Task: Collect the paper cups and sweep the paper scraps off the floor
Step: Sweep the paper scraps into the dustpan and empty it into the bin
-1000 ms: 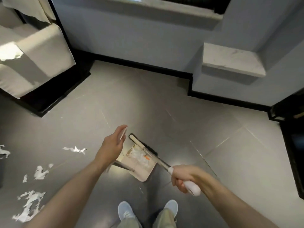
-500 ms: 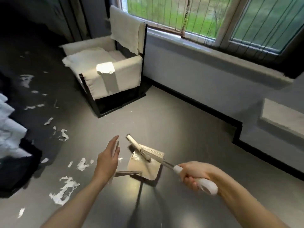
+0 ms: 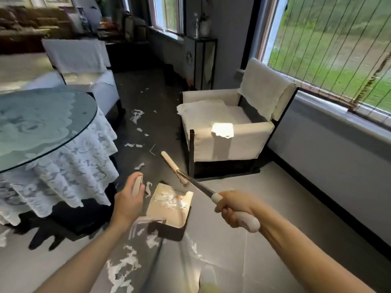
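Head has swung up and left since a half-second ago: round table [image 3: 42, 123] now in view, more litter showing.

- Left hand [image 3: 128, 200]: fingers curled loosely round the top of the dustpan's upright handle. The dustpan [image 3: 169, 214] hangs just off the floor, with a few scraps already in it.
- Right hand [image 3: 233, 210]: fist tight round the white grip of the broom [image 3: 174, 167], its head raised beyond the pan's far lip, near the armchair [image 3: 224, 144].
- Paper scraps [image 3: 123, 268] lie thick near your feet; others trail between table and armchair. No cups that I can make out.

Advice: set the pan lip flat on the tile beside the near pile before sweeping. Use short, low strokes toward the lip, since torn paper likely flutters. Keep the pan level so the load stays in.
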### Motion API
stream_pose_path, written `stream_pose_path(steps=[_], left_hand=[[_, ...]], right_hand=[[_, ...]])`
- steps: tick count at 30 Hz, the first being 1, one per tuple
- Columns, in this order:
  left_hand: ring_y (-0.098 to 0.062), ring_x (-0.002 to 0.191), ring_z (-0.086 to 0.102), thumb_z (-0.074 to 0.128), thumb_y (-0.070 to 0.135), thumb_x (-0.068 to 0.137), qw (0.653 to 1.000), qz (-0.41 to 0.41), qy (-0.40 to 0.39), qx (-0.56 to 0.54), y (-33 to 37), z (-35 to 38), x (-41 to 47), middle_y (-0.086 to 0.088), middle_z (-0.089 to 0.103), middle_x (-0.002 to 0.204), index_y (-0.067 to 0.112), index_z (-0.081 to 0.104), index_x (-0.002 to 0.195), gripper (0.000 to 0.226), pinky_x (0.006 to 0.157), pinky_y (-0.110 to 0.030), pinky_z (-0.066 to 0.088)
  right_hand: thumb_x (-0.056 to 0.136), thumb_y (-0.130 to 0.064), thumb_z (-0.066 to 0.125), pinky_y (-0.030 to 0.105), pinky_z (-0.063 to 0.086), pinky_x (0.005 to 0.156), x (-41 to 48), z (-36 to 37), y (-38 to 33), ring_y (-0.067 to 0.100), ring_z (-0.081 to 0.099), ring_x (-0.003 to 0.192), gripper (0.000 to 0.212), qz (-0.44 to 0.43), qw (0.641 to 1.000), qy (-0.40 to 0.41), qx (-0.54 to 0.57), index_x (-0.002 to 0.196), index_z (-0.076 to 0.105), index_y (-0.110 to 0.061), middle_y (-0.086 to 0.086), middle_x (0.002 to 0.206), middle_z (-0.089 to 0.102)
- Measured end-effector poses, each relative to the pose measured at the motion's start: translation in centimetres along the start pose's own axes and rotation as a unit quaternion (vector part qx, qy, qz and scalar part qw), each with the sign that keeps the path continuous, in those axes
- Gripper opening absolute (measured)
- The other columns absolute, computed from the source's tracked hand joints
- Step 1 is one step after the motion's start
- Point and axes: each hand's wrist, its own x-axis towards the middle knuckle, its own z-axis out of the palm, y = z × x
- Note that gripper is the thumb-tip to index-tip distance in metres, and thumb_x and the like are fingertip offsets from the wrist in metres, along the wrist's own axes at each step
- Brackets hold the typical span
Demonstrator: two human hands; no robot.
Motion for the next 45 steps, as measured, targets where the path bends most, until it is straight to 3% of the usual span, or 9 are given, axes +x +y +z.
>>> stream_pose_path(steps=[4,8,11,16,23,27,32,37,45], left_hand=[[-0.032,0.071,0.057,0.051,0.018,0.096,0.998,-0.018,0.053,0.011,0.9,0.7,8.8,-0.007,0.061,0.085,0.023,0.054,0.118,0.023,0.07,-0.042,0.048],[-0.023,0.069,0.053,0.05,0.022,0.096,0.994,-0.026,0.095,0.04,2.4,1.0,16.8,-0.002,0.057,0.082,0.028,0.053,0.115,0.02,0.066,-0.034,0.041],[-0.013,0.068,0.052,0.053,0.022,0.095,0.99,-0.036,0.129,0.045,2.6,1.5,22.0,0.004,0.057,0.079,0.033,0.053,0.114,0.021,0.066,-0.031,0.039],[-0.023,0.075,0.056,0.053,0.021,0.095,0.988,-0.056,0.143,0.019,1.4,4.1,32.9,0.002,0.061,0.088,0.037,0.052,0.113,0.024,0.069,-0.034,0.045],[-0.018,0.092,0.056,0.054,0.022,0.095,0.988,-0.051,0.143,0.019,-1.9,7.0,53.3,0.008,0.058,0.104,0.03,0.054,0.122,0.028,0.083,-0.031,0.045],[-0.029,0.082,0.061,0.053,0.023,0.095,0.989,-0.044,0.144,-0.017,-1.5,6.7,67.0,-0.003,0.062,0.096,0.037,0.052,0.118,0.027,0.072,-0.036,0.051],[-0.021,0.077,0.059,0.055,0.019,0.094,0.991,-0.002,0.131,-0.01,0.3,7.2,83.3,0.003,0.062,0.093,0.033,0.055,0.117,0.027,0.072,-0.03,0.047],[-0.021,0.095,0.06,0.054,0.02,0.095,0.993,0.022,0.117,0.014,-0.8,10.3,100.8,0.005,0.062,0.103,0.028,0.054,0.121,0.028,0.079,-0.025,0.042],[-0.024,0.091,0.061,0.052,0.019,0.096,0.993,0.009,0.119,0.012,-1.0,14.2,128.4,-0.001,0.064,0.105,0.027,0.054,0.122,0.027,0.077,-0.026,0.04]], right_hand=[[0.086,0.004,0.04,0.016,0.032,0.037,9.7,1.1,-5.7,0.007,0.036,0.035,0.016,-0.064,0.997,-0.003,-0.039,0.086,0.049,-0.009,0.004,0.052,0.043],[0.089,0.001,0.036,0.019,0.037,0.038,17.5,-0.5,-9.3,0.009,0.039,0.036,0.043,-0.101,0.989,-0.032,-0.104,0.122,0.042,-0.027,0.003,0.056,0.046],[0.088,0.003,0.042,0.019,0.036,0.037,22.9,-2.8,-14.7,0.01,0.039,0.037,0.06,-0.107,0.989,-0.074,-0.067,0.129,0.033,-0.039,0.0,0.048,0.045],[0.084,0.006,0.044,0.017,0.035,0.036,31.7,-4.2,-26.2,0.009,0.038,0.035,0.04,-0.129,0.984,-0.103,-0.062,0.1,0.043,-0.031,0.0,0.048,0.045],[0.089,0.006,0.043,0.018,0.036,0.034,46.5,-3.5,-43.9,0.006,0.038,0.034,0.049,-0.14,0.985,-0.079,-0.069,0.132,0.037,-0.016,0.001,0.049,0.042],[0.09,0.007,0.041,0.016,0.034,0.032,54.7,-3.0,-55.9,0.007,0.036,0.031,0.061,-0.145,0.986,-0.064,-0.044,0.144,0.028,-0.019,0.002,0.05,0.041],[0.091,0.005,0.044,0.017,0.032,0.032,63.3,-4.6,-67.3,0.008,0.036,0.031,0.05,-0.152,0.987,-0.045,-0.036,0.128,0.033,-0.026,0.002,0.048,0.04],[0.091,0.005,0.044,0.017,0.034,0.033,75.2,-7.9,-78.5,0.008,0.038,0.032,0.064,-0.125,0.991,-0.023,-0.044,0.148,0.024,-0.017,0.002,0.048,0.044],[0.09,0.002,0.049,0.02,0.037,0.035,93.9,-12.1,-99.1,0.01,0.042,0.033,0.067,-0.095,0.993,-0.024,-0.064,0.148,0.022,-0.019,0.0,0.042,0.047]])
